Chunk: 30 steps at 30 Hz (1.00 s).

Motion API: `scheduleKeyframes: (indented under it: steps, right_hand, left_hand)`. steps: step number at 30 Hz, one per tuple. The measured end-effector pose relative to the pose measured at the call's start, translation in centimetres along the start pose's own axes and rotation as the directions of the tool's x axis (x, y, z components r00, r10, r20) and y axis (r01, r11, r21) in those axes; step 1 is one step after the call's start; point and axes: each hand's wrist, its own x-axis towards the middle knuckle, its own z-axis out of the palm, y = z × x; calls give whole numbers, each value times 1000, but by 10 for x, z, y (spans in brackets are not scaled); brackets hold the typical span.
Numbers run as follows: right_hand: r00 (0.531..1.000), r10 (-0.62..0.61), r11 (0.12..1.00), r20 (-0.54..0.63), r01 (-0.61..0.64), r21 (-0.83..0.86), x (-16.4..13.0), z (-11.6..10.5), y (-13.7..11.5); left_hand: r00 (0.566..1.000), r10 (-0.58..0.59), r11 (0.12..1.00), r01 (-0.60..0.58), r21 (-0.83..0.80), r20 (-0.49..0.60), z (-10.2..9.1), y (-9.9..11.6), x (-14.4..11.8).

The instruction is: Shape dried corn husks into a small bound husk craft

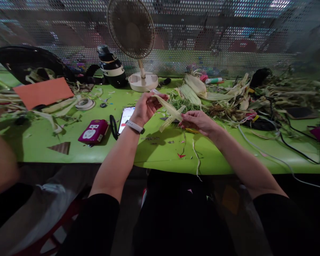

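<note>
As corn-husk strip (167, 106) slants down-right mid-frame, left hand (146, 107) pinches its upper-left end, right hand (198, 122) its lower-right.

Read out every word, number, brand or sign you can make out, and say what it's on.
"01", then apparently "03": phone screen; the rest is unclear.
Dark bottle: letters on its pale band, too blurred to read.
White-and-green tube: print too small to read.
Magenta box: dark marks on pale panels, too small to read.
</note>
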Motion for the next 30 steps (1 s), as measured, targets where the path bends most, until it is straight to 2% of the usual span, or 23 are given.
scheduleKeyframes:
  steps: [6, 17, 22, 27, 30]
  right_hand:
    - [994, 67, 997, -87, -65, 32, 3, -2, 0]
    - [982, 119, 991, -147, -109, 75, 5, -2, -2]
    - [976, 131, 991, -174, -125, 45, 6, -2, 0]
    - [969, 79, 997, -236, -80, 2, 7, -3, 2]
    - [981, 9, 1000, -195, -10, -5, 8, -4, 3]
  left_hand:
    - [1000, 1, 1000, -1, -4, -19, -5, 0, 4]
    - [999, 46, 999, -46, -22, -16, -5, 2, 3]
    - [999, 40, 999, -40, -21, -25, -5, 2, 2]
    - [999, 35, 999, -35, -24, -18, -4, 4, 1]
    - [999, 32, 998, -33, -44, -25, -3, 4, 1]
